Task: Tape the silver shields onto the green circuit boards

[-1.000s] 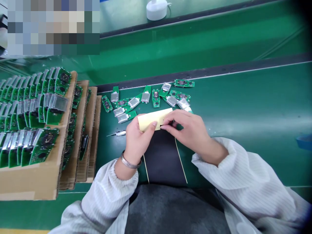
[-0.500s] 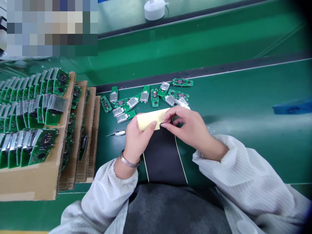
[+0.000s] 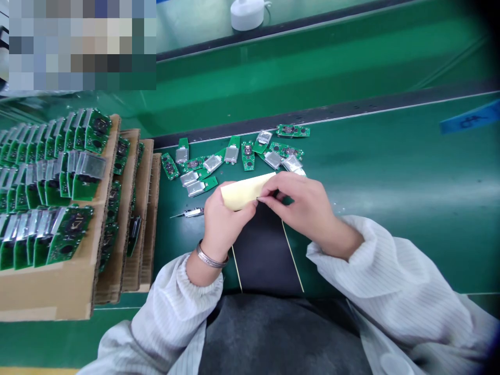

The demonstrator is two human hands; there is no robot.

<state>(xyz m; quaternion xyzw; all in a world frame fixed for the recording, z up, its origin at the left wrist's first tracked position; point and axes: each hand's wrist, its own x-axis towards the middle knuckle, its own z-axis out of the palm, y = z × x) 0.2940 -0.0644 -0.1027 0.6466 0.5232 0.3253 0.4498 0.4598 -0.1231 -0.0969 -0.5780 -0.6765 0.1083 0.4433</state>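
A black sheet with pale yellow edges hangs toward my body, its top folded over so the yellow backing shows. My left hand is closed on the folded end, thumb in front. My right hand pinches at the sheet's fold with thumb and index finger; a tiny dark bit shows at the fingertips, too small to name. Beyond the hands lie several green circuit boards with silver battery pouches. A slim metal tool with a thin pointed tip rests left of my left hand.
Upright cardboard racks filled with rows of circuit boards stand at the left. A blue strip with dark marks lies at the far right. A white round container stands on the ledge behind.
My left hand has shifted slightly right, its thumb now closer to my right fingertips. The blue strip at the right appears higher and tilted.
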